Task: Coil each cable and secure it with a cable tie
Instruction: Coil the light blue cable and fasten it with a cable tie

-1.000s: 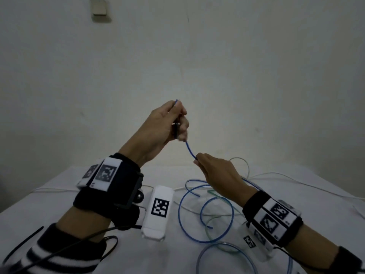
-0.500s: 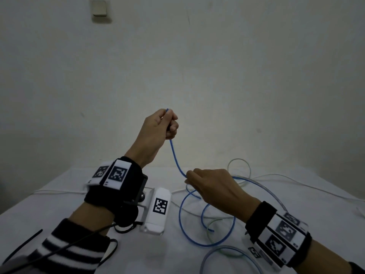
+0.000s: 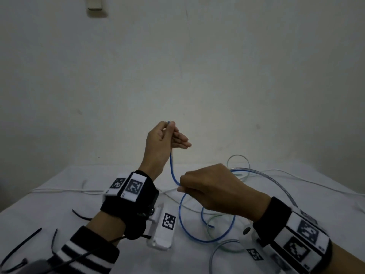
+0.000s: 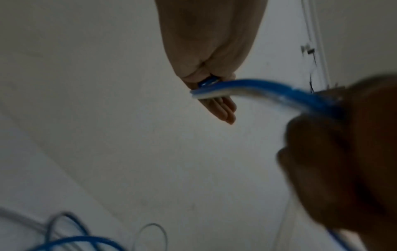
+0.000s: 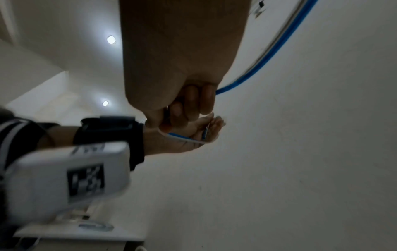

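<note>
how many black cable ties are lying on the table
3 clear ones, all at the left: a long tie near the edge, a short curved tie beside the sleeve, a third tie by the left wristband. A dark strip in the corner may be a fourth.

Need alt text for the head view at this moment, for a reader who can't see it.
Two hands hold a blue cable above a white table: the left hand pinches its end up high, and the right hand grips it lower. The rest loops on the table among pale cables, with black cable ties at the left.
</note>
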